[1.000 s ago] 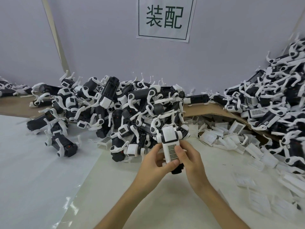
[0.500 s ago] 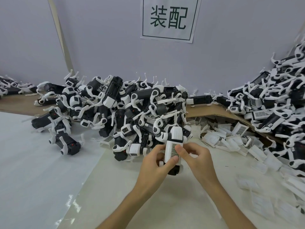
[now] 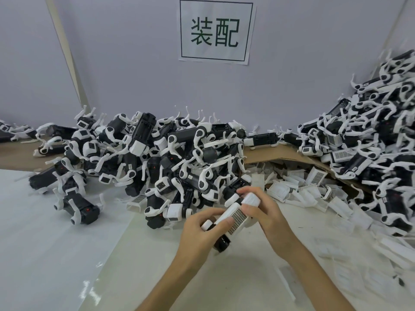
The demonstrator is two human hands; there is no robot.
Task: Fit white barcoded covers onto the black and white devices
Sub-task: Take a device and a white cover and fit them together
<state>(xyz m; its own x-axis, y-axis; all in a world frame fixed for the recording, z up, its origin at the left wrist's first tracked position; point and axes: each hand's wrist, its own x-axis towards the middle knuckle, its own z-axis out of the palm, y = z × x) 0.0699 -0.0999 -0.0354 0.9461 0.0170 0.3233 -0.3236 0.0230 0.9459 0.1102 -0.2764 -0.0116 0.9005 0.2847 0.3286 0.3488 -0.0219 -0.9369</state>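
Observation:
Both my hands hold one black and white device (image 3: 222, 242) just above the table, tilted with its white head toward the upper right. A white barcoded cover (image 3: 236, 217) lies on its top face. My left hand (image 3: 199, 234) grips the device's lower end, thumb pressing the cover's edge. My right hand (image 3: 263, 212) curls round the upper end, fingers over the white head. A large heap of devices (image 3: 157, 158) lies behind. Loose white covers (image 3: 298, 189) are scattered to the right.
A second heap of devices (image 3: 370, 140) climbs the right side over a sheet of cardboard (image 3: 269, 153). One single device (image 3: 80, 209) lies apart at the left on glossy white sheeting. A paper sign (image 3: 215, 32) hangs on the grey wall.
The held device has swung from upright to slanting toward the upper right. My right hand moved up to its head end; my left stays at the lower end.

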